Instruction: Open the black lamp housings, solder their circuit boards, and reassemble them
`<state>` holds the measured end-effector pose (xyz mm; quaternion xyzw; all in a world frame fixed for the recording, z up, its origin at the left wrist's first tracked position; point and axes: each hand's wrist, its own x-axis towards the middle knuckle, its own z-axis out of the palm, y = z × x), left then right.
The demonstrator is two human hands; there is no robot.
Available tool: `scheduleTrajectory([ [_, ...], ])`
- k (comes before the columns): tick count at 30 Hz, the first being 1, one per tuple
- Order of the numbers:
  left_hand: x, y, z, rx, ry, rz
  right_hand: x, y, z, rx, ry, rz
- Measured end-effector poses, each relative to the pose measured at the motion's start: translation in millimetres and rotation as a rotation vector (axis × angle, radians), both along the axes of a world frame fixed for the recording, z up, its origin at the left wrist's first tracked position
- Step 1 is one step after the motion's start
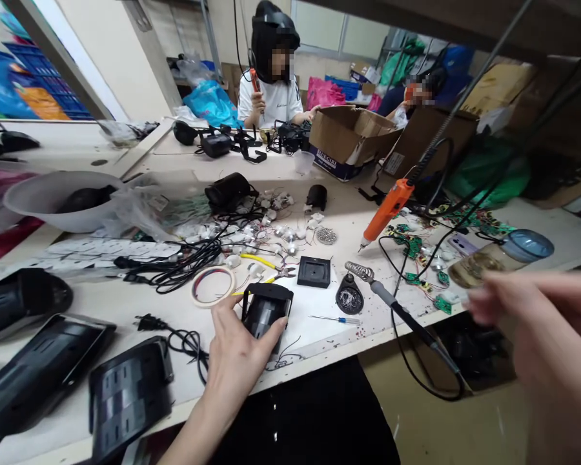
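My left hand (242, 342) grips a black plastic housing (267, 315) by its sides at the front of the bench. Thin wires trail out beside it. Just behind the housing are yellow-handled cutters (257, 260), a roll of tape (194, 292) and a black square block (314, 272). A soldering iron (407, 320) rests with its tip in the coil of a stand (350, 300). A small blue screwdriver (343, 320) lies in front of that stand. Off to the right, my right hand (542, 323) is raised near a jar (479, 263); its fingers are blurred.
An orange electric screwdriver (388, 210) hangs over the bench. Green circuit boards (411, 245) lie at right, with loose white parts (285, 236) and black cords (193, 265) in the middle. Larger black housings (130, 400) fill the left. Two people work beyond, near a cardboard box (343, 139).
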<state>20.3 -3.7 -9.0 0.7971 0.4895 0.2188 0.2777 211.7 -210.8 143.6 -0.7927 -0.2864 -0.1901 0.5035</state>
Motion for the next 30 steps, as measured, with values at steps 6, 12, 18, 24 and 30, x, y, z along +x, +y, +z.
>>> scheduleTrajectory([
  [6, 1, -6, 1.2, 0.202, -0.022, -0.069, 129, 80, -38.6, -0.133, 0.428, 0.246],
  [12, 4, -4, 6.0, 0.144, 0.130, -0.112, 154, 149, -58.0, -0.066, 0.474, 0.540],
  [18, 5, 1, 8.7, -0.009, 0.214, -0.199, 134, 189, -64.4, -0.018, 0.440, 0.553],
  [24, 4, -2, 10.5, -0.046, 0.188, -0.197, 112, 188, -51.8, -0.035, 0.459, 0.568],
  [30, -6, -1, 10.2, -0.063, 0.040, -0.205, 51, 152, -18.5, 0.026, 0.511, 0.616],
])
